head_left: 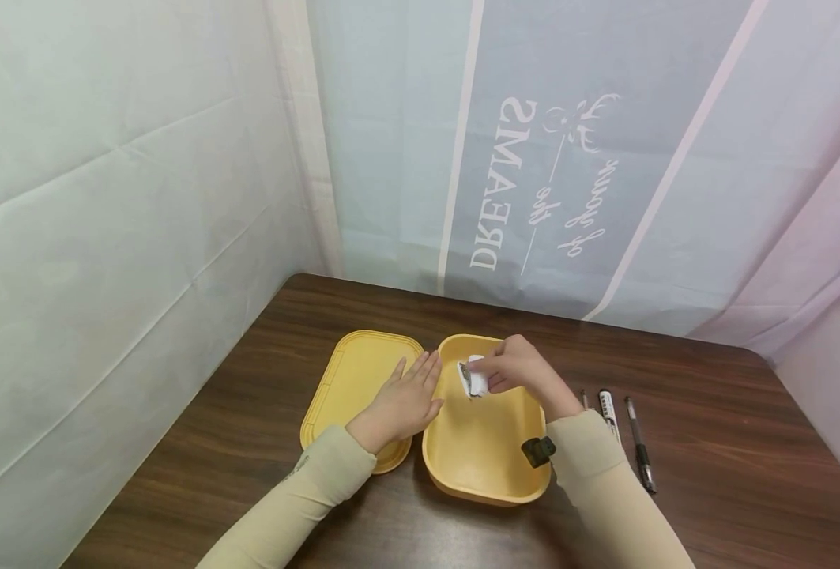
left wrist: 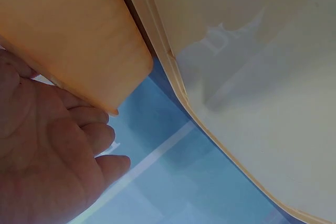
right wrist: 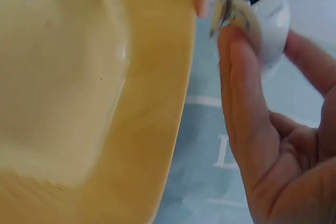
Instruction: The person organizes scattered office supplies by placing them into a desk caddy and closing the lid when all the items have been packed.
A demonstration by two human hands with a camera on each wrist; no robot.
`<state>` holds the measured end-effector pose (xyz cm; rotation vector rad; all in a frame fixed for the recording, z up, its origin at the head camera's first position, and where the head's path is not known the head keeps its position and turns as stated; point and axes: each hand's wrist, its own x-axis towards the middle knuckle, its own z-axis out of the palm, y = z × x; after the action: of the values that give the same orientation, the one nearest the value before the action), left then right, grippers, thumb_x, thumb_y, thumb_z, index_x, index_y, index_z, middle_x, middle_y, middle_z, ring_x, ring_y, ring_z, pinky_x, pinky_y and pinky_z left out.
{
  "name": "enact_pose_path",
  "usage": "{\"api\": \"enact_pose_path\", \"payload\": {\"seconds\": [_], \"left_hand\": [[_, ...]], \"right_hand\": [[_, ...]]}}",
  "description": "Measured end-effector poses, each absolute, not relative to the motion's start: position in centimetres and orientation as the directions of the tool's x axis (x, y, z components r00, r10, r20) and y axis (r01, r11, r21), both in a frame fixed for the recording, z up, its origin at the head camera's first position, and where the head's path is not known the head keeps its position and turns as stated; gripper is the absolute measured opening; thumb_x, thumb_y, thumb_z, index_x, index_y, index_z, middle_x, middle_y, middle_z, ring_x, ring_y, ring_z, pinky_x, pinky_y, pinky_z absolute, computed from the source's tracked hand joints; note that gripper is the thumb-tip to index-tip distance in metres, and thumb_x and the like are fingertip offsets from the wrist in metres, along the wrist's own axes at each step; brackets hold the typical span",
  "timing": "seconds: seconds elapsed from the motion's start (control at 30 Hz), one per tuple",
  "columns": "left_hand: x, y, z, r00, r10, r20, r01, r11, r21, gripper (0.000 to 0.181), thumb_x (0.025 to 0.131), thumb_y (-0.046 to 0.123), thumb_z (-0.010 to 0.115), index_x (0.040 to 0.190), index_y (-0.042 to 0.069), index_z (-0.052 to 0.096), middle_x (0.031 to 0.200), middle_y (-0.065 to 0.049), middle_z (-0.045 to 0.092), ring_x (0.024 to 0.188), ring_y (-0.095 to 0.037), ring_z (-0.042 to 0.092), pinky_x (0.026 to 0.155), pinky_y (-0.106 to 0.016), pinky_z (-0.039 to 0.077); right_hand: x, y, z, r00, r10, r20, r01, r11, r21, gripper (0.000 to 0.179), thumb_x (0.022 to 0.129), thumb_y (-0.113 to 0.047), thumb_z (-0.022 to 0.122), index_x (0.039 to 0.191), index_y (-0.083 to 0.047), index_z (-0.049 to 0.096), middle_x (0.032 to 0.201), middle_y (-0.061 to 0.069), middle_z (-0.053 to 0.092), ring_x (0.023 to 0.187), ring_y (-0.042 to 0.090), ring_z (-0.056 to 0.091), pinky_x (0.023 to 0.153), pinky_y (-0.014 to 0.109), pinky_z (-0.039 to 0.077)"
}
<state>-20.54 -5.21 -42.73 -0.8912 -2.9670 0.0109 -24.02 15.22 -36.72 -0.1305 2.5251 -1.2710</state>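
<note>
In the head view, a yellow box (head_left: 487, 442) stands without its lid on the table. My right hand (head_left: 519, 367) is above its far part and pinches a small white object with metal parts, which looks like a mini stapler (head_left: 477, 378). The right wrist view shows the stapler (right wrist: 273, 22) between thumb and fingers. My left hand (head_left: 405, 401) lies over the right edge of the yellow lid (head_left: 363, 367), fingers nearly straight, fingertips at the box's left rim. In the left wrist view, the left fingers (left wrist: 97, 129) are by the box's edge (left wrist: 113, 109).
Right of the box lie a white marker (head_left: 608, 409) and a black pen (head_left: 640, 446), with another thin item (head_left: 584, 397) partly hidden by the right sleeve. Curtains with printed lettering (head_left: 508, 182) stand behind the dark wooden table (head_left: 249, 442).
</note>
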Motion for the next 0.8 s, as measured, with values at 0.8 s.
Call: {"api": "enact_pose_path", "payload": {"seconds": [0.8], "left_hand": [[-20.5, -5.4, -42.5, -0.821, 0.566, 0.07, 0.568, 0.823, 0.0, 0.059, 0.101, 0.033, 0.037, 0.146, -0.004, 0.028, 0.152, -0.015, 0.027, 0.141, -0.026, 0.021, 0.112, -0.043, 0.021]], "right_hand": [[-23.4, 9.3, -39.8, -0.975, -0.18, -0.131, -0.124, 0.928, -0.352, 0.022, 0.078, -0.011, 0.069, 0.059, -0.006, 0.059, 0.049, 0.003, 0.056, 0.036, 0.013, 0.053, 0.036, 0.022, 0.042]]}}
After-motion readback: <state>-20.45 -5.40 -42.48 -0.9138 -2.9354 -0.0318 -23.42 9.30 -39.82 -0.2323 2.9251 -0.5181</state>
